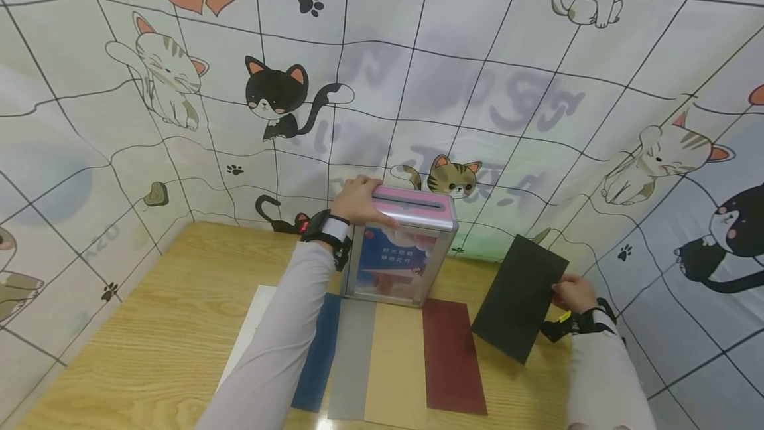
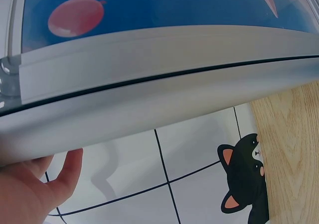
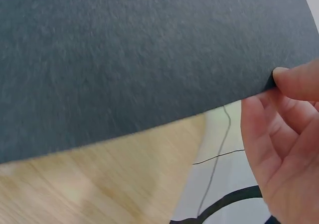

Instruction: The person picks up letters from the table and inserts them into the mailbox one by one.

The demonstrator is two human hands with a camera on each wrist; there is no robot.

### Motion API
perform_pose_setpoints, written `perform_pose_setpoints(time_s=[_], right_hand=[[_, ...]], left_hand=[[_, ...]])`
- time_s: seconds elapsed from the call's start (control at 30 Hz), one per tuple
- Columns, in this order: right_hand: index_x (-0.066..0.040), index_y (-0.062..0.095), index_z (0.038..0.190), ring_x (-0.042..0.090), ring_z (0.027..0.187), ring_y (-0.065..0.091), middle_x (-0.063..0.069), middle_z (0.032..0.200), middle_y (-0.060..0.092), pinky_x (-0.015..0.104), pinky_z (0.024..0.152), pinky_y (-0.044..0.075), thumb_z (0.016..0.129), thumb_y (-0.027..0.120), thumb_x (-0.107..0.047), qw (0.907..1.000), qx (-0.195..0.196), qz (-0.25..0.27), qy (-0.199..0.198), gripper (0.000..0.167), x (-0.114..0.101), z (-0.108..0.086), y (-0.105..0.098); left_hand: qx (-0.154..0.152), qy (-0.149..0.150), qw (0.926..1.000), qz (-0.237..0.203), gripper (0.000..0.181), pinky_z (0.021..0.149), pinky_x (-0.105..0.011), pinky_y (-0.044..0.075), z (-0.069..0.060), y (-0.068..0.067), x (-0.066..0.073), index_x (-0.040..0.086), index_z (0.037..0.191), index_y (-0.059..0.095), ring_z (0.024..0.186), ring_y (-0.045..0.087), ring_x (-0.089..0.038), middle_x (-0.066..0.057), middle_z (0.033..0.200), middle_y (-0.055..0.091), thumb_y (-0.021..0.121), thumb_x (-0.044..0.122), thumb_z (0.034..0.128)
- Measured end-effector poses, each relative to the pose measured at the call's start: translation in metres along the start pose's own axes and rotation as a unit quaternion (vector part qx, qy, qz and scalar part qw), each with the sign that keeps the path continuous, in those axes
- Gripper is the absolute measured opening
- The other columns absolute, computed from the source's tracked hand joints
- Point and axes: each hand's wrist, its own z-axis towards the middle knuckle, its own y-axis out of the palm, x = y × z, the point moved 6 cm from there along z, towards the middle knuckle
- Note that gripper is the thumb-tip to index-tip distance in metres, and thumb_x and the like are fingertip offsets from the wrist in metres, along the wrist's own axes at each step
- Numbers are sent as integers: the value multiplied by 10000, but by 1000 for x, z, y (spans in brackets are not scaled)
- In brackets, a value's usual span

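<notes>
An aluminium-framed letter box [image 1: 388, 263] with a slot in its pink top stands upright at the back of the table. My left hand [image 1: 358, 201] grips its upper left edge, the thumb lying over the front rim; in the left wrist view fingers [image 2: 70, 174] curl against the silvery edge. To the right, my right hand [image 1: 575, 292] pinches a black envelope-like sheet of paper [image 1: 521, 297] by its right edge, tilted above the table. Up close, the thumb [image 3: 299, 82] lies on the sheet's face and the fingers are behind it.
In front of the box lie flat paper pieces: white [image 1: 247, 330], blue [image 1: 318, 357], grey [image 1: 352, 357], tan [image 1: 396, 363] and dark red [image 1: 455, 357]. A cat-print cloth [image 1: 382, 85] hangs behind and beside the wooden table [image 1: 149, 324].
</notes>
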Motion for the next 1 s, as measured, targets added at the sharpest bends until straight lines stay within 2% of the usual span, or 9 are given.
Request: perform_pose_setpoints(time_s=[0.13, 0.27, 0.4, 0.77, 1.0], right_hand=[[163, 338, 1132, 86, 629, 534, 112, 841, 511, 238, 600, 523, 859, 433, -58, 9998, -140, 121, -28, 363, -3, 5, -8], [114, 384, 1039, 87, 631, 541, 75, 813, 508, 250, 618, 532, 866, 433, -78, 9997, -205, 16, -95, 262, -12, 8, -18], [58, 410, 980, 84, 625, 560, 40, 778, 524, 259, 627, 540, 869, 441, -84, 9998, -117, 33, -164, 183, -22, 11, -27], [42, 416, 1013, 68, 645, 581, -7, 776, 528, 236, 643, 537, 895, 424, -69, 9985, -213, 331, -392, 162, -50, 12, -30], [38, 412, 1016, 51, 639, 586, -2, 802, 518, 233, 653, 536, 910, 435, -68, 9970, -78, 487, -602, 151, -72, 11, -31]], left_hand=[[8, 0, 10000, 16, 1057, 941, -480, 393, 0, 1, -1, 154, 1403, 336, 1260, 314, -302, -83, 1395, 338, 717, 652, 552], [16, -2, 10000, 20, 1057, 939, -476, 395, 1, 2, -2, 154, 1402, 340, 1255, 321, -300, -84, 1391, 343, 720, 651, 549], [-2, -14, 10000, -31, 1060, 941, -475, 394, 2, 2, -2, 154, 1400, 342, 1251, 320, -297, -87, 1392, 341, 725, 649, 544], [9, -1, 10000, -29, 1057, 954, -462, 387, -1, -1, 1, 140, 1400, 339, 1253, 313, -293, -86, 1394, 336, 728, 637, 552], [16, 5, 10000, -32, 1052, 954, -470, 386, -1, -1, 1, 147, 1401, 339, 1261, 307, -297, -86, 1399, 331, 726, 638, 555]])
